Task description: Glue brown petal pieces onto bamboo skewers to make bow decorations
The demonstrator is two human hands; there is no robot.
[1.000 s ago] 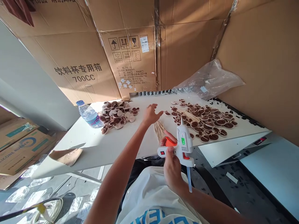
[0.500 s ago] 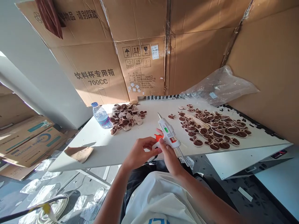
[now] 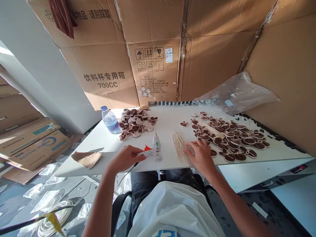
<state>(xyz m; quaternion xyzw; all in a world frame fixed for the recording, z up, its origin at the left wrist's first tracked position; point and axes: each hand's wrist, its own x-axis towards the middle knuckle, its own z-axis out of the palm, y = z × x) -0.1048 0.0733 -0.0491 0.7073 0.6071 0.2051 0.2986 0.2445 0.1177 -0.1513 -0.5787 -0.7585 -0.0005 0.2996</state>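
nearest, at the bottom, is the person's white shirt with part of some blue lettering, and beyond it dark trousers under the front edge of a white table. both bare hands are over that near edge. the left hand is closed around the handle end of a white glue gun with an orange trigger; its nozzle points away from the person, and a clear glue stick pokes out of its back toward the lap. the right hand, fingers bent, touches the right side of a bundle of thin pale sticks lying on the table; i cannot tell whether it pinches any. a scrap of brown cardboard lies at the table's left. farther back, a heap of brown and pale discs sits beside a water bottle on the left, and a wide spread of string-tied brown discs covers the right. behind these are a crumpled clear plastic bag and tall cardboard panels.
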